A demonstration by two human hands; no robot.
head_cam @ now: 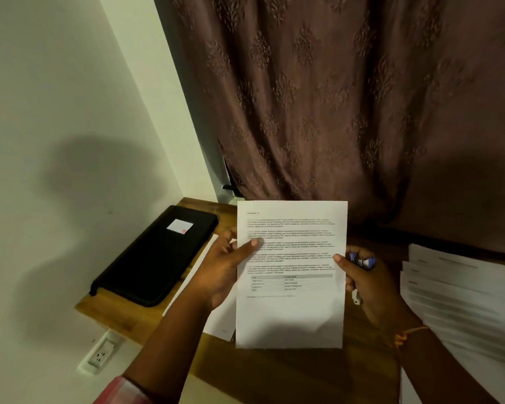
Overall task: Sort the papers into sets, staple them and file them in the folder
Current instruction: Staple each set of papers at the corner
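Note:
I hold a printed paper set [291, 310] upright over the wooden desk [274, 371]. My left hand [222, 266] pinches its left edge, thumb on the text side. My right hand [368, 287] pinches the right edge with its thumb and also holds a blue stapler [363, 262] behind the sheet. A black zipped folder [155, 258] with a white label lies shut at the desk's far left. More white sheets [219, 319] lie flat under my left hand. A fanned pile of printed papers [461, 298] lies on the right.
A cream wall stands on the left, with a wall socket [99, 355] below the desk edge. A brown patterned curtain [347, 97] hangs behind the desk. Bare wood shows in front of the held sheet.

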